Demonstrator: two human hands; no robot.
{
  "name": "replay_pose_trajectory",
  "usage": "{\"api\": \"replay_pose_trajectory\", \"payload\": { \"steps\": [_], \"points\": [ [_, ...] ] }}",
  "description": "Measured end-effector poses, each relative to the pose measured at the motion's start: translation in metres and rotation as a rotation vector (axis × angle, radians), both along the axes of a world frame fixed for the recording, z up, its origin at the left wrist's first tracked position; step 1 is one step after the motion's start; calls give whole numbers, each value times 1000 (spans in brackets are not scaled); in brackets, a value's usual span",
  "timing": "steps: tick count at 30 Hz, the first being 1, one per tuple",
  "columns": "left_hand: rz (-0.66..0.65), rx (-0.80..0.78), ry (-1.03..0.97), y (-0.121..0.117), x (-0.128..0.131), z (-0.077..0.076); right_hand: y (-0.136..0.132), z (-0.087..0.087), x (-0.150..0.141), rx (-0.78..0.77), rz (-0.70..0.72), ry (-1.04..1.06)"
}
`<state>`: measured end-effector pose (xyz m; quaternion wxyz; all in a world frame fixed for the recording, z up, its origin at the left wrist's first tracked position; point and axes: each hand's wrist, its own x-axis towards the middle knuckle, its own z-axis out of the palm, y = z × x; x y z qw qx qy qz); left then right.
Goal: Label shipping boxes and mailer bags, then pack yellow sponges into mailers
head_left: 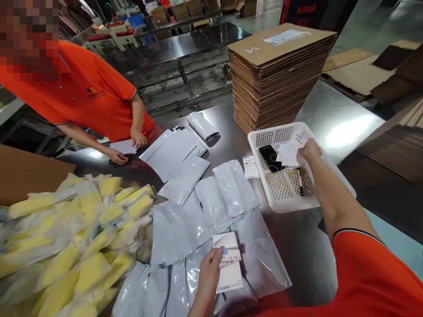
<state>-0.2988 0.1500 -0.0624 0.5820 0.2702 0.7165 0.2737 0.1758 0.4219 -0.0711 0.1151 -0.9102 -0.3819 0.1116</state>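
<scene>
My left hand (209, 269) is closed on printed shipping labels (229, 276), thumb on top, above the pile of grey plastic mailer bags (180, 229). Over at the right, my right hand (310, 152) reaches into a white plastic basket (289, 207) and grips a bunch of white paper slips (291, 153). A dark phone-like object (270, 159), a pen (300, 182) and some yellowish bands lie on the basket's floor. Another printed label (250, 167) rests on the table against the basket's left side.
A tall stack of flat cardboard (277, 79) stands behind the basket. Yellow items in clear wrapping (82, 246) are heaped at left. Across the metal table, a co-worker in orange (99, 92) handles a white sheet (123, 146) beside flat grey mailers (172, 152).
</scene>
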Motion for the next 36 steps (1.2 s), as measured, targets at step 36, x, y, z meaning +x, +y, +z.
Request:
{"api": "replay_pose_trajectory", "payload": {
  "steps": [36],
  "points": [
    [637, 163, -570, -412, -207, -31, -478, 71, -501, -259, 1524, 941]
  ]
}}
